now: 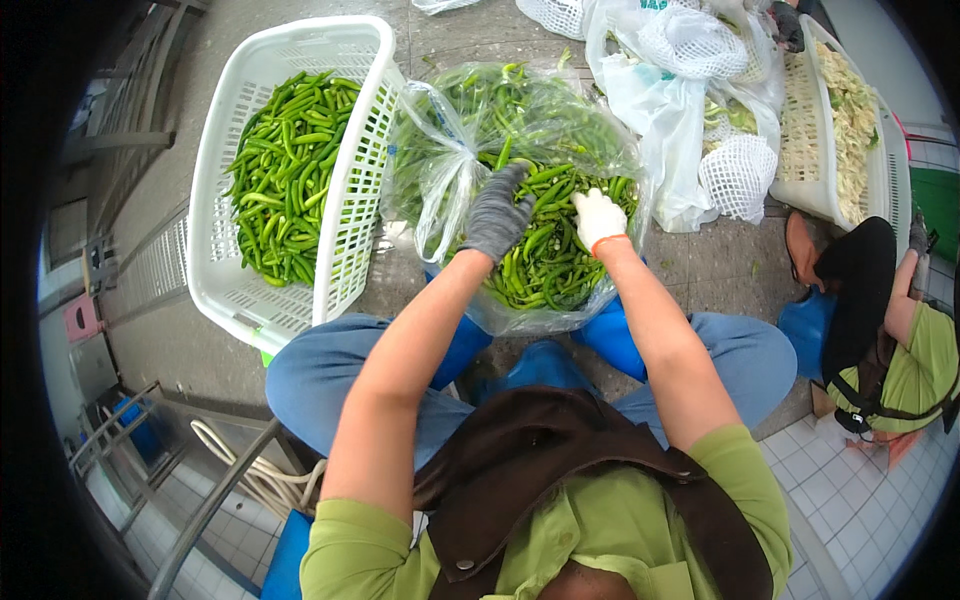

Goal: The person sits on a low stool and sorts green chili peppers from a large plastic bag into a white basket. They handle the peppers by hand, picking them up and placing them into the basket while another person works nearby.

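My left hand (498, 211), in a grey knit glove, is at the left of a clear plastic bag's opening. A green chili pepper (505, 153) juts up from behind its fingers and appears to be held there. My right hand (600, 217), in a white glove with an orange cuff, has its fingertips down on the green chili peppers (544, 262) in the bag. Whether it pinches one is hidden. The clear plastic bag (517, 324) stands between my knees, its knotted top (454, 154) folded over to the left.
At left stands a white plastic basket (349, 180) partly filled with green chili peppers (289, 172). White bags and foam netting (690, 97) lie at upper right, beside another basket (799, 127) of pale shredded produce (847, 135). A co-worker (892, 345) sits at far right.
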The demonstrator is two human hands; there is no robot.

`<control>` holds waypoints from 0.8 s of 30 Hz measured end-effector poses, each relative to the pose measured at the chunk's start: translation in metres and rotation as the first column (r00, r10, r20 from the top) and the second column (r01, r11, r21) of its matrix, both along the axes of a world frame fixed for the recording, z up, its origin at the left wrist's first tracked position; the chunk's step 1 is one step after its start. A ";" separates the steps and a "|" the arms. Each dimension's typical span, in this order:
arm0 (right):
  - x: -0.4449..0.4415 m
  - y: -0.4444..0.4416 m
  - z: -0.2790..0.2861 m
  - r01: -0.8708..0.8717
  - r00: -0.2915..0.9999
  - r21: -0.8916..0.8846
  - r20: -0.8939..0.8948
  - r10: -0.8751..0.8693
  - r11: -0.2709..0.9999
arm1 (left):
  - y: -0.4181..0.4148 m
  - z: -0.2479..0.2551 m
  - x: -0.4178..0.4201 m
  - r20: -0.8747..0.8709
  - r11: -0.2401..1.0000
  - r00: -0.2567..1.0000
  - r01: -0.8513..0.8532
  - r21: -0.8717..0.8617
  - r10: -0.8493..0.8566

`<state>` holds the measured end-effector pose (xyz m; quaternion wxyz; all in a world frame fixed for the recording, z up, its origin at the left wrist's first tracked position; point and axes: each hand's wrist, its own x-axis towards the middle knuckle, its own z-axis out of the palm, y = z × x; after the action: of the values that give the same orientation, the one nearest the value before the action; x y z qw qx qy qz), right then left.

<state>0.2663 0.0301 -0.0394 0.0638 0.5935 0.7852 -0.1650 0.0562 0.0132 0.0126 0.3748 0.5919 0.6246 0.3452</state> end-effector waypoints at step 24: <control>-0.074 -0.025 0.083 -0.061 0.818 -0.686 -0.451 -0.358 0.725 | -0.023 0.001 -0.045 0.637 0.707 0.558 0.120 -0.697 0.532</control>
<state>0.1922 0.0046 0.0436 0.0293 0.5188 0.6017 -0.6066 0.0113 -0.0098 0.0133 0.7537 0.1058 0.5338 0.3686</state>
